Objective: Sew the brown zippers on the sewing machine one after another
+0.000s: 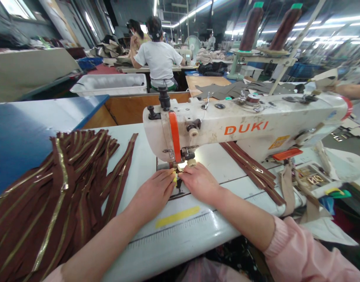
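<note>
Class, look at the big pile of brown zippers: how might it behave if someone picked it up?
The zippers would probably flop, since the cloth strips bend and drape. Individual strips may slip out, as they overlap loosely.

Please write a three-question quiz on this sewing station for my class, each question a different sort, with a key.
1. True or false: the large heap of brown zippers lies to the left of the sewing machine.

2. What colour is the DUKI lettering?
a) blue
b) orange-red
c) black

3. Fill in the blank: the left hand and right hand are close together at the needle area, and a ____ strip lies nearer the table's front edge.

Key: 1 true; 2 b; 3 yellow.
</note>
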A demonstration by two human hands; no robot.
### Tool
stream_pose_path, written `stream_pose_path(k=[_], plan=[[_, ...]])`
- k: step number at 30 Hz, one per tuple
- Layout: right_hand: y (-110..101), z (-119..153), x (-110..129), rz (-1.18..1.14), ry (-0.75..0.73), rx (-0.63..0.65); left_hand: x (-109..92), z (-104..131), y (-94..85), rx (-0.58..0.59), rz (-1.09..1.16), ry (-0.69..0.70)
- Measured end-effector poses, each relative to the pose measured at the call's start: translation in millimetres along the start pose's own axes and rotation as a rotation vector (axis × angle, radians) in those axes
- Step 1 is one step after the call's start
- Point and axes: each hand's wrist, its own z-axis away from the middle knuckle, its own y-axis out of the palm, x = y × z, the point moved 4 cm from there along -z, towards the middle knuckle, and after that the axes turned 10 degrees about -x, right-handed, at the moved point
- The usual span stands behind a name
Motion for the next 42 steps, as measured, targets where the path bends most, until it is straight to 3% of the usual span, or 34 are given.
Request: stream_pose_path(k=[19, 24, 32, 34, 37, 42], plan=[[-5, 4, -1, -0.039, 0.087, -0.043, 3, -8, -2.7, -0.058, 0.036, -0.031], [-6, 5, -1, -0.048, 0.095, -0.048, 4, -14, -4.6, -0.021, 0.014, -0.028], [-8, 13, 0, -0.129, 0.119, -0.146, -26, 40, -47.9, 0.069, 0.132, -0.058], [-7, 12, 2, -0.138, 0.114, -0.155, -29, 43, -55.8, 0.052, 0.161, -0.062], [-8, 11, 6, -0.137, 0.101, -0.156, -21, 27, -54.2, 0.059, 0.11, -0.038], [-18, 23, 20, -0.136, 0.091, -0.148, -10, -10, -35.1, 0.322, 0.066, 0.082]])
